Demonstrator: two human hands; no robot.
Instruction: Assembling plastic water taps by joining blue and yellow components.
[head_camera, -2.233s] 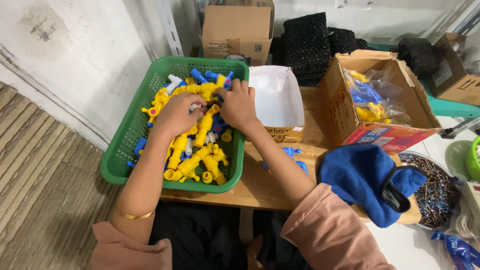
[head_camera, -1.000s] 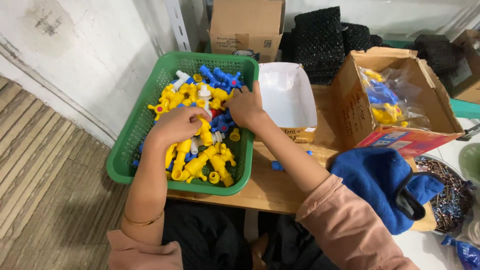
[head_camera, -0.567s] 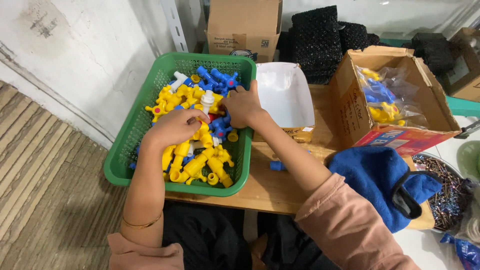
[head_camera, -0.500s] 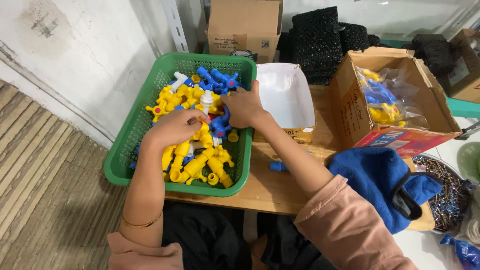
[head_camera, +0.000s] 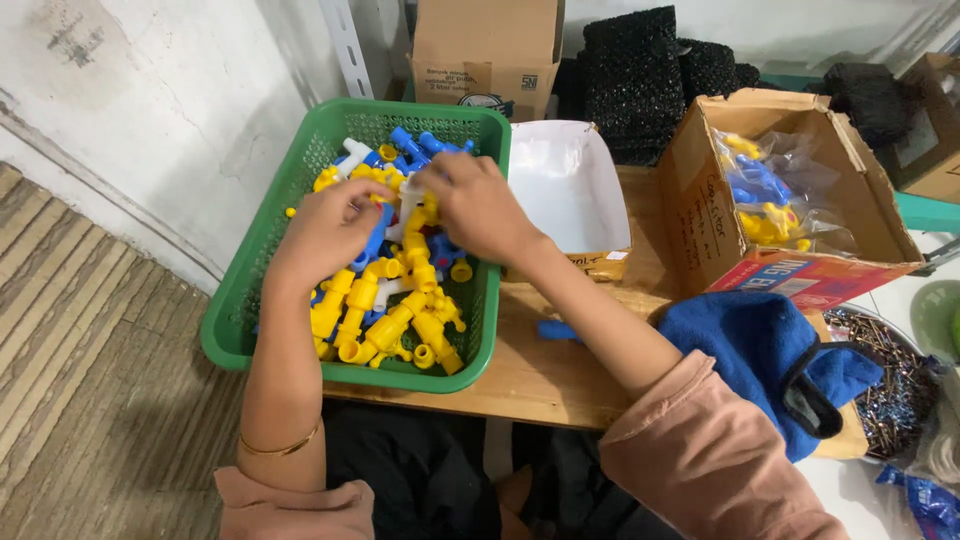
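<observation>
Both hands: left hand (head_camera: 325, 228) and right hand (head_camera: 478, 205) in green basket (head_camera: 240, 310), fingers curled among plastic pieces (head_camera: 400, 310), exact grip hard to tell
Risk: basket overhangs table (head_camera: 545, 375) edge, could tip

One green basket (head_camera: 250, 290) sits on one wooden table (head_camera: 560, 370), filled with yellow, blue and white plastic pieces (head_camera: 400, 310) too many and too tangled to count. Two hands are in it: one left hand (head_camera: 325, 230) and one right hand (head_camera: 480, 205). One gold bangle (head_camera: 280, 447) circles the left wrist. One blue piece (head_camera: 558, 330) lies alone on the table. There are three open cardboard boxes: one behind the basket (head_camera: 485, 45), one holding one clear bag of pieces (head_camera: 690, 200), and one at the far right edge (head_camera: 935, 130). One white-lined open carton (head_camera: 565, 185) stands beside the basket. One blue cloth (head_camera: 750, 350) and one dish of nails (head_camera: 895, 375) complete the count.
</observation>
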